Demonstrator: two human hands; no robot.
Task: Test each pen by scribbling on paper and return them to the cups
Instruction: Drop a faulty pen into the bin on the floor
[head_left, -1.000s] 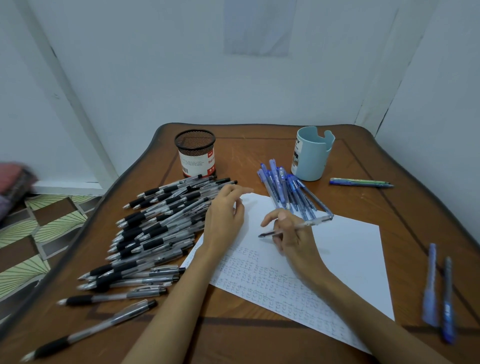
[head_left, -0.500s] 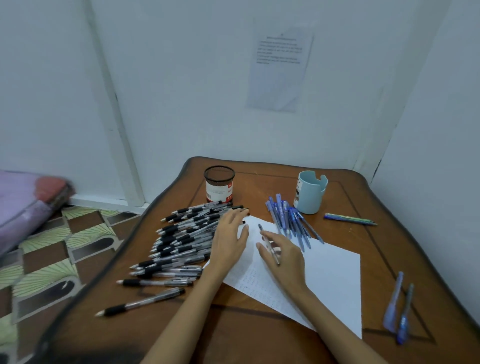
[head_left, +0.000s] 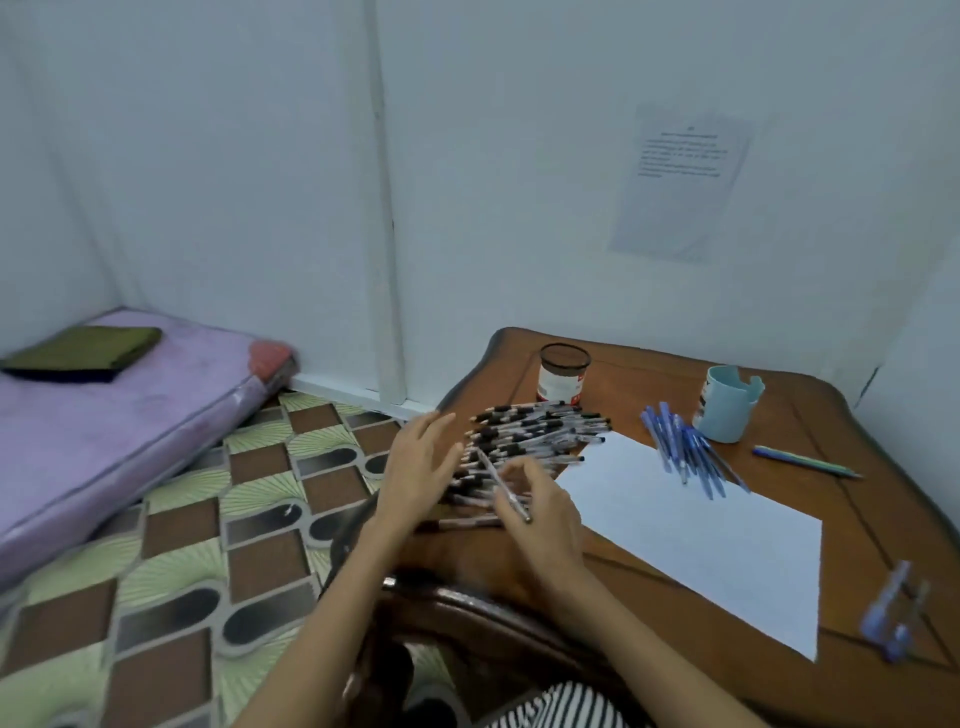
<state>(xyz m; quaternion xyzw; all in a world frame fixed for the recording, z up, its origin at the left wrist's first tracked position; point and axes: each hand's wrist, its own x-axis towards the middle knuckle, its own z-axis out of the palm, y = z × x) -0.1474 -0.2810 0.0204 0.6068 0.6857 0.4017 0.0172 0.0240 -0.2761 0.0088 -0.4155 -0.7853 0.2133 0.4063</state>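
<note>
The slim clear-barrelled pen with a black grip lies slantwise across the right hand, tip pointing up and away over the heap of matching black-grip pens at the left end of the brown wooden table. Such a pen looks light, stiff and smooth. It should roll or slip if held loosely, so the ribbed grip near the tip is probably the best place to take it for scribbling. The right hand's fingers are curled round the barrel, palm down, the wrist low over the near edge of the table. The left hand is stretched out flat beside it with straight, spread fingers and holds nothing. Whether it touches the heap's left edge cannot be told. The white sheet of paper lies just right of the hands, bearing a fan of blue pens at its far corner. Beyond stand a black mesh cup with a red-and-white label and a pale blue plastic cup, both apparently empty, so returning the pens seems barely begun.
</note>
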